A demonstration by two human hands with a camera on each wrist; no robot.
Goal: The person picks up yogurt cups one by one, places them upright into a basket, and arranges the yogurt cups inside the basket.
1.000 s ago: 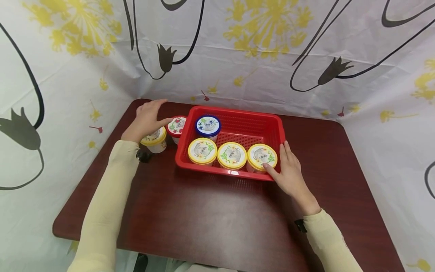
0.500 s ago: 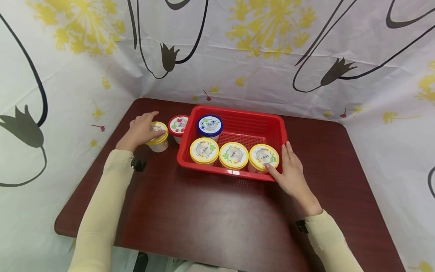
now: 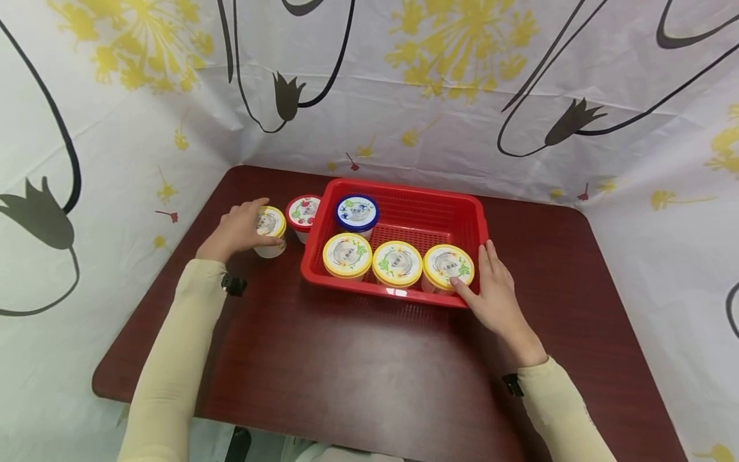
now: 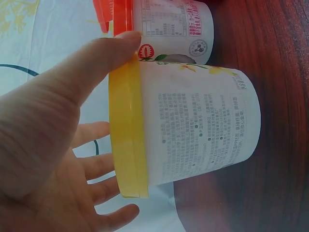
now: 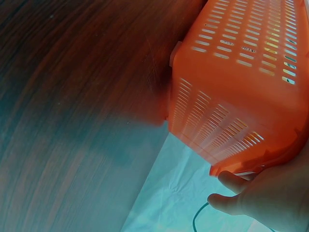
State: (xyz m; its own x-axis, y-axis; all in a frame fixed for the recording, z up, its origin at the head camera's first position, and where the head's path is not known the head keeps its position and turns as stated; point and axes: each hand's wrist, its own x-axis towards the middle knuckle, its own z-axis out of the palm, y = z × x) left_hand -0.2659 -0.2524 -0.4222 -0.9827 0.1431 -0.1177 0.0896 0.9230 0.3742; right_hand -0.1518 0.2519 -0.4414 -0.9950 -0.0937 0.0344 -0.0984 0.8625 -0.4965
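Observation:
A paper tub with a yellow lid [image 3: 271,221] stands upright on the table, left of the red plastic basket [image 3: 404,187]. My left hand [image 3: 233,232] reaches around this tub from the left. In the left wrist view its thumb [image 4: 99,60] lies along the lid's edge and the other fingers spread behind the lid, fairly straight; I cannot tell whether they touch it. Between that tub and the basket stands a red-lidded tub [image 3: 303,210]. My right hand [image 3: 495,298] holds the basket's front right corner, thumb over the rim above a yellow-lidded tub [image 3: 448,264], fingers along the outside.
Inside the basket are two more yellow-lidded tubs [image 3: 346,254] in the front row and a blue-lidded tub [image 3: 357,212] behind them. The dark red wooden table [image 3: 346,372] has a patterned curtain [image 3: 369,83] around its back and sides.
My left hand has come down from above and beyond the yellow-lidded tub to beside it, its thumb now lower in front. The right hand and basket have stayed in place.

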